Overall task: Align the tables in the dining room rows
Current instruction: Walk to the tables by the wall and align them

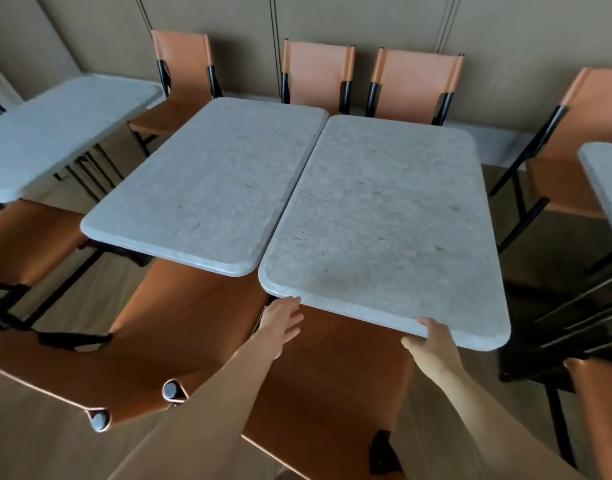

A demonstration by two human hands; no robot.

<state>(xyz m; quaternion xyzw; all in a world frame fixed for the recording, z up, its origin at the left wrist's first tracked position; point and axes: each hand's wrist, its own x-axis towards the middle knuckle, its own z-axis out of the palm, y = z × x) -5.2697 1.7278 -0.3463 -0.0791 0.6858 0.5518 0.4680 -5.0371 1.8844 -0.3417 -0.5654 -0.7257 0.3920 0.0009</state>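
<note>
The right-hand desk point(384, 220) sits against its neighbour desk point(207, 181) but juts nearer you. It looks stone-topped, heavy, stiff. Your right hand point(431, 348) clamps its near edge; your left hand point(280, 323), fingers spread, touches the near-left corner. Slide, don't lift.

One head-worn wide-angle view looked forward and steeply down from above the near edge of the right table point(384, 220). It stood close: that table and the left table point(207, 181) filled the middle of the frame. The left hand point(280, 322) and right hand point(431, 348) entered from the bottom edge, forearms running up from the lower corners. It faced the far wall point(332, 19). Lines bent toward the edges. No second view was given.
</note>
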